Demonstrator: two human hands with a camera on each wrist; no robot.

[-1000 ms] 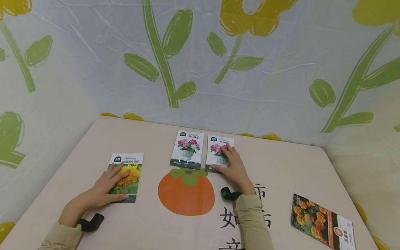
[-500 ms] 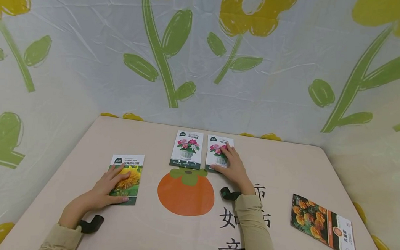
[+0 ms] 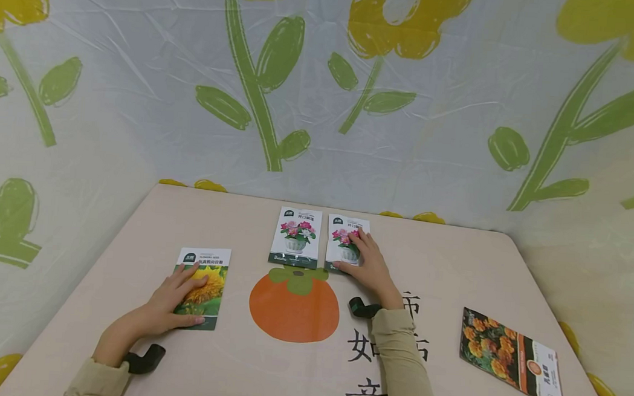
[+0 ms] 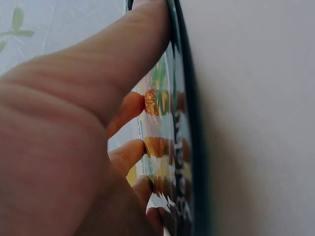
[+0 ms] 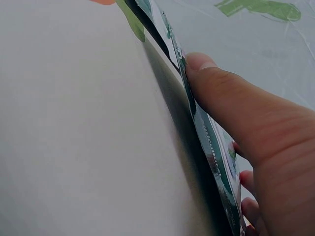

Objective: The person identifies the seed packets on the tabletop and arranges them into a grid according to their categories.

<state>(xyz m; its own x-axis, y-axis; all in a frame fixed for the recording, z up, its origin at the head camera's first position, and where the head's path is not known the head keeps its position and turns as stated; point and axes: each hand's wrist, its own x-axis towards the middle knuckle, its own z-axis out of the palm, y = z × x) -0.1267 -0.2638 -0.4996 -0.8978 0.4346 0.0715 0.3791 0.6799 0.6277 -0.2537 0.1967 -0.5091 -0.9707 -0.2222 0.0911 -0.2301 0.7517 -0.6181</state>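
Note:
My left hand [image 3: 166, 304] rests with spread fingers on a seed packet with a yellow sunflower picture [image 3: 215, 285], which lies flat at the left of the table. In the left wrist view, its thumb and fingertips touch the glossy front of that packet. My right hand [image 3: 372, 268] lies over the lower right of a white seed packet with pink flowers in a pot [image 3: 338, 248]. The right wrist view has the thumb on the packet's dark green lower edge [image 5: 202, 130]. A matching pink-flower packet [image 3: 297, 236] lies just left of it, untouched.
An orange marigold seed packet [image 3: 511, 358] lies slanted at the right of the table. The pale tablecloth [image 3: 263, 370] carries a printed persimmon [image 3: 294, 305] and black characters. A flower-printed curtain [image 3: 407, 155] stands behind the table's far edge.
The sunflower packet has slid slightly toward me and to the right under my left hand. My right hand and the other packets have stayed in place.

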